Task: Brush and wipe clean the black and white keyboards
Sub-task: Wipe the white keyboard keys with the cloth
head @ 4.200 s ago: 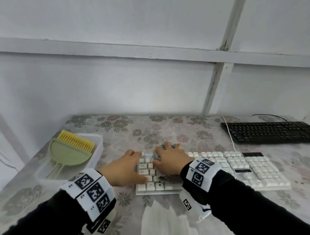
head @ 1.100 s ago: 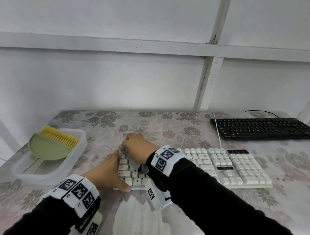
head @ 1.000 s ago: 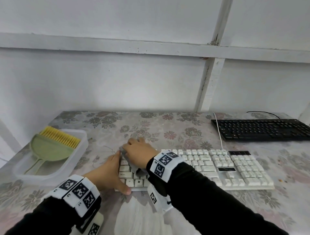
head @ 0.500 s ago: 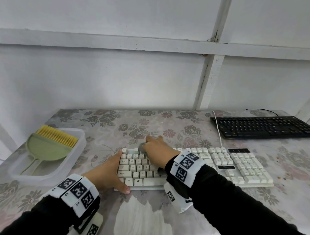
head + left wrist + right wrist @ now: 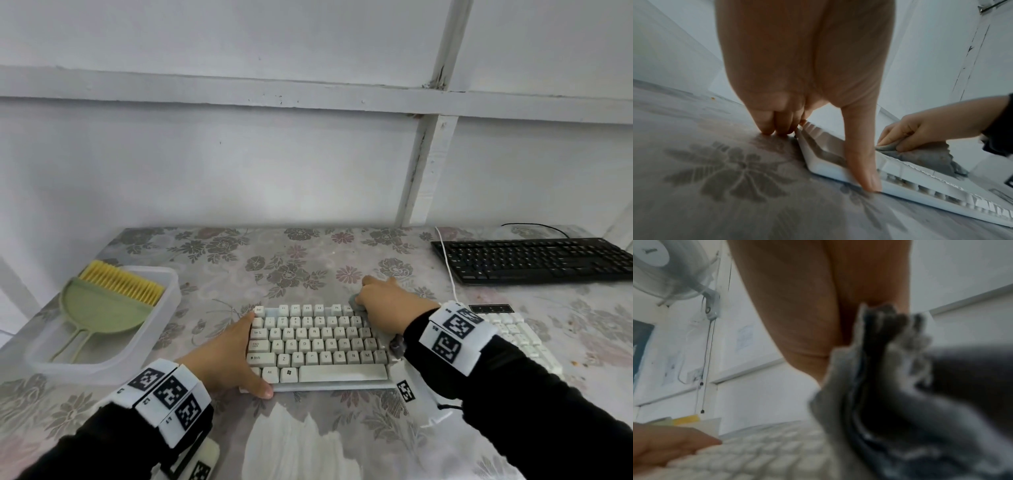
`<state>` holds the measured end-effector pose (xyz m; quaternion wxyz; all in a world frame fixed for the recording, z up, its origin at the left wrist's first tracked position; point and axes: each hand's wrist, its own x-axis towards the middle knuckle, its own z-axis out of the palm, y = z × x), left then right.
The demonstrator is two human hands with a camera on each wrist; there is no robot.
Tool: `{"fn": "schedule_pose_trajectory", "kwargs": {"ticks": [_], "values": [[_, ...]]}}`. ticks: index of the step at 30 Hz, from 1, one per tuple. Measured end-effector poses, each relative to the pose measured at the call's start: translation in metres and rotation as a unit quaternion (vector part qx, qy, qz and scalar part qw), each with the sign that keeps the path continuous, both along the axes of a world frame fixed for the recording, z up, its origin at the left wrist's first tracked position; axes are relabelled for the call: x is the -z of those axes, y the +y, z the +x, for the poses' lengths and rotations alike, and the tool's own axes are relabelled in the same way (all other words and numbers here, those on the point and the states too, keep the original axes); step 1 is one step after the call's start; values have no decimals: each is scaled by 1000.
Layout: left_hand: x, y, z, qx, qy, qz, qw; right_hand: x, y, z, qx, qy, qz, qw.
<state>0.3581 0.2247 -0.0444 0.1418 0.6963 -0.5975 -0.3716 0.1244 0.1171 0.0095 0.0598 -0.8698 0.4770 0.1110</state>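
The white keyboard (image 5: 318,346) lies at the table's front centre. My left hand (image 5: 247,353) steadies its left end, fingers against the side and thumb straight along the front edge (image 5: 869,183). My right hand (image 5: 380,303) rests on the back rows near the middle and grips a grey cloth (image 5: 352,303) against the keys. The left wrist view shows that cloth (image 5: 931,155) pinched under the right hand (image 5: 900,136). In the blurred right wrist view the cloth (image 5: 890,402) hangs over the keys (image 5: 766,451). The black keyboard (image 5: 534,260) sits at the back right, untouched.
A clear plastic tub (image 5: 161,342) at the left holds a green dustpan (image 5: 99,308) and a yellow brush (image 5: 120,281). A white cable (image 5: 445,260) runs past the black keyboard. A few crumbs (image 5: 579,361) lie on the floral tablecloth at the right. A wall backs the table.
My right hand has slid the cloth from the keyboard's left end rightward to its middle back rows. The left hand has kept its place at the left end.
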Motion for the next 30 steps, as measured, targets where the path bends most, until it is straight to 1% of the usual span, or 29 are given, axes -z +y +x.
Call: {"fn": "schedule_pose_trajectory", "kwargs": {"ticks": [3,5,8,9,12,14,18,23,30], "values": [[-3,1,-2,-9,12,-2,1000,-4,6,25,3,-19,10,1000],[-4,2,-3,-16,7,1,1000,-7,14,50,-36,-54,19,998],[-7,3,-5,-17,1,-2,1000,-10,28,92,-114,-85,18,990],[-8,3,-6,-19,1,-3,1000,-10,31,102,-129,-78,15,988],[-11,4,-9,-22,2,-3,1000,-8,36,113,-151,-11,5,988],[-13,5,-9,-24,5,1,1000,-2,34,107,-154,4,-7,988],[-14,6,-10,-24,22,3,999,1,30,88,-149,-21,-7,989],[-13,6,-8,-29,17,12,999,6,24,56,-106,-38,-32,993],[-17,7,-10,-23,12,13,1000,-2,1,-2,-50,0,8,999]]}}
